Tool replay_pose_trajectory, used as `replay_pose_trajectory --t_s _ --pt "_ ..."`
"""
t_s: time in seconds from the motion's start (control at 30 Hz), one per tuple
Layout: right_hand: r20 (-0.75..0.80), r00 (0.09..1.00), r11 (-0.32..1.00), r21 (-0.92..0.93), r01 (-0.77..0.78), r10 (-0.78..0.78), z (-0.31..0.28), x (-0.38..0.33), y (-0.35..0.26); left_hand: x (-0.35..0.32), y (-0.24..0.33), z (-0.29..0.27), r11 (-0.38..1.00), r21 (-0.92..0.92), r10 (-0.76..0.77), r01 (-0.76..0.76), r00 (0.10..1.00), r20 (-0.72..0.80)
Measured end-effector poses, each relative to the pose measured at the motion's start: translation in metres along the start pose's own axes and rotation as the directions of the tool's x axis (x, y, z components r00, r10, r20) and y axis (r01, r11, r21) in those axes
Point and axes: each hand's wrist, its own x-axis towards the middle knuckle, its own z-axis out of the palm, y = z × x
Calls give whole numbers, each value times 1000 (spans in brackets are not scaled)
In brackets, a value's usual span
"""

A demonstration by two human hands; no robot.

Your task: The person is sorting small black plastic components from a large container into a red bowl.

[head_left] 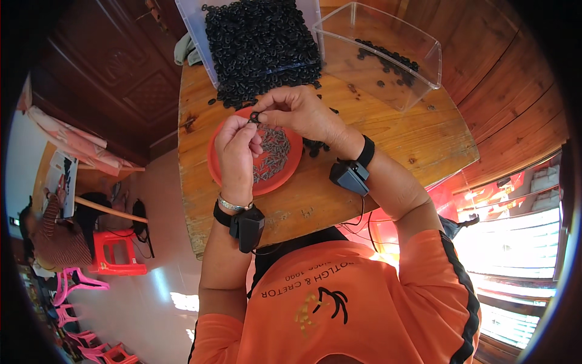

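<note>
Over a round red plate (295,167), both my hands meet at a small black oval ring-shaped piece (254,117). My left hand (235,148) pinches it from the left with curled fingers. From the right, the thumb and forefinger of my right hand (306,114) close on the same piece. Small grey metal pieces (276,156), thin and pin-like, lie loose on the plate below. Just beyond my hands, a large heap of black ring-shaped pieces (260,45) spills from a tipped translucent bin (197,37) onto the wooden table (388,142).
A clear plastic box (379,30) at the back right shows scattered black pieces. More black pieces (315,147) lie right of the plate. Dark devices are strapped to both my wrists. To the left are a red stool (118,252), pink stools and another person (57,239) at a table.
</note>
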Motion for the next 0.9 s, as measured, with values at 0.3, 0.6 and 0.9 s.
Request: replay_pose_trajectory --t_s 0.3,0.6,0.9 --pt "-29 998 993 -106 43 -47 3 -2 -6 0 0 1 1000 18 1 -1 1000 -13" --pt "-53 984 946 -290 146 -168 15 -4 5 1 -3 1 995 -101 -32 27 998 -45" --pt "-84 967 873 -454 177 -240 19 -6 0 3 -3 -1 997 -69 -18 17 1000 -21"
